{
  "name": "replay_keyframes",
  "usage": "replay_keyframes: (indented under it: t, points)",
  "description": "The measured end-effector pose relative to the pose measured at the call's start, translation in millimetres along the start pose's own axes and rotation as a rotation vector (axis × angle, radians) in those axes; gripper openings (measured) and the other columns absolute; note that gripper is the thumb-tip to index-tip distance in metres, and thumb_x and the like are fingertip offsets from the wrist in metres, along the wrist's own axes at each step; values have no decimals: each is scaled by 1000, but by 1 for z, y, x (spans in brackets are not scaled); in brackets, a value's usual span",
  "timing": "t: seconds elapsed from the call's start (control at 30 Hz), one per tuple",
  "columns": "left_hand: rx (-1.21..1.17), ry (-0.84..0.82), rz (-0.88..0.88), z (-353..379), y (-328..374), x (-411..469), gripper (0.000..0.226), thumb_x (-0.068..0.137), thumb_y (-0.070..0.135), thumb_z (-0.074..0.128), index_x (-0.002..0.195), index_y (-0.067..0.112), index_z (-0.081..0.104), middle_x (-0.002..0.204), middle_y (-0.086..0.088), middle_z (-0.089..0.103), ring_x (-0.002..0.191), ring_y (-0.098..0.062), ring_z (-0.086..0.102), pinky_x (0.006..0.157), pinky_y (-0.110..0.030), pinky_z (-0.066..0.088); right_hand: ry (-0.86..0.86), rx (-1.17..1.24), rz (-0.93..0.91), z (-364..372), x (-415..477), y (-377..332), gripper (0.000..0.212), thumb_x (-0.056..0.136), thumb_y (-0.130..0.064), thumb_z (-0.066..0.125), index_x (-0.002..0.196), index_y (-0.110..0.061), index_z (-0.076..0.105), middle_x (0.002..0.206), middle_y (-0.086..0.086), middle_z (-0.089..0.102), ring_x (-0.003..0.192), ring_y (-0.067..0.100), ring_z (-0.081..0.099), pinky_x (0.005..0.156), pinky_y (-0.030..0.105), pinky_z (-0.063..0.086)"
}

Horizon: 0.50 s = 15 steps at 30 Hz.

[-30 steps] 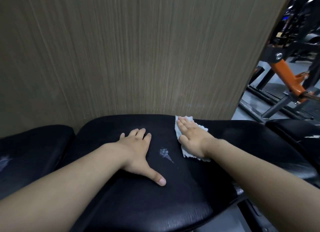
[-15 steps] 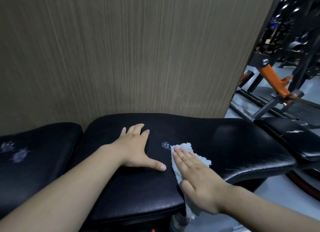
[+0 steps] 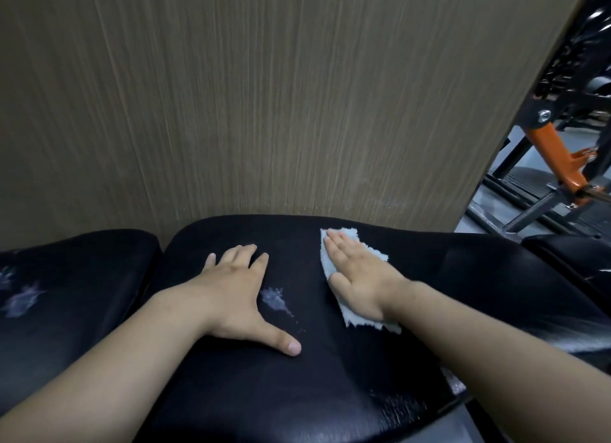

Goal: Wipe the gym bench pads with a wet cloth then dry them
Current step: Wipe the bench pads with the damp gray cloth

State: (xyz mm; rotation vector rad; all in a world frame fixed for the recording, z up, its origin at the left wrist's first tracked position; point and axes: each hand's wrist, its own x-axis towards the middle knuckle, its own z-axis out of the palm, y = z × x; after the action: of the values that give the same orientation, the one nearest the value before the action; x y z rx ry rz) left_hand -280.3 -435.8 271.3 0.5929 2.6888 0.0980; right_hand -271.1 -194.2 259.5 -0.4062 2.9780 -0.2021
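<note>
The right hand [image 3: 358, 275] lies flat with straight fingers pressing the white cloth [image 3: 350, 279] onto the far right part of the black bench pad [image 3: 330, 386]. The left hand [image 3: 236, 297] rests spread and flat on the pad, holding nothing, a whitish scuff [image 3: 274, 298] between the hands

pad [image 3: 231, 393]: black leather-like cover, smooth, glossy, cracked and flaking at near right edge | spot [image 3: 274, 298]: pale rough scuff | left pad [image 3: 82, 277]: same black cover, pale worn patches | cloth [image 3: 352, 236]: white, fuzzy, frayed edges | wall [image 3: 264, 95]: wood-grain panel, matt | frame [image 3: 549, 151]: orange painted metal, shiny bolt [image 3: 544, 115]
</note>
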Motion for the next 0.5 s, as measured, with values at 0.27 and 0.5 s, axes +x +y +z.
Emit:
replay_keyframes:
  t: [0.27,0.5]
  points:
    - [48,22,6,-1,0,2,161,35,102,54,157,18,-11,164,0,-17,150,-20,-19,123,-52,0,42,-40,97,-10,75,36,61,103,-30,21,157,-8,4,166,6,-2,152,15,-4,120,25,-5]
    - [22,44,18,-1,0,-2,158,37,101,53,158,19,-8,165,1,-13,150,-19,-17,123,-52,0,29,-24,99,-5,53,25,61,103,-29,19,157,-10,-2,165,4,-9,151,14,-10,121,27,-8]
